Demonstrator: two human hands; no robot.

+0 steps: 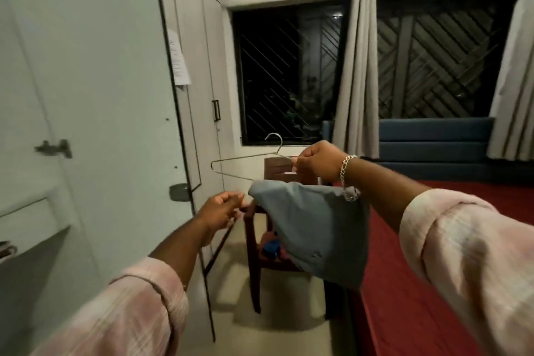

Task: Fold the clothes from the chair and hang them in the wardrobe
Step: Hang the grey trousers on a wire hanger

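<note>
A thin metal wire hanger [231, 159] is held up in front of me, hook upward. My right hand [316, 160] pinches its right end. A folded grey garment [315, 228] hangs over the hanger's lower bar and droops below my right wrist. My left hand [221, 208] is just left of the garment's edge, fingers curled together near the cloth; whether it pinches the cloth is unclear. Behind stands a dark wooden chair [254, 257] with a blue item [271, 248] on its seat. The pale wardrobe door [86, 89] stands open on my left.
A bed with a red cover [427, 312] fills the right side, with a blue headboard [433, 139] behind it. Barred windows and grey curtains [358, 66] line the far wall. More wardrobe doors with a black handle [216, 110] stand beyond the open door. A pale floor strip runs between wardrobe and bed.
</note>
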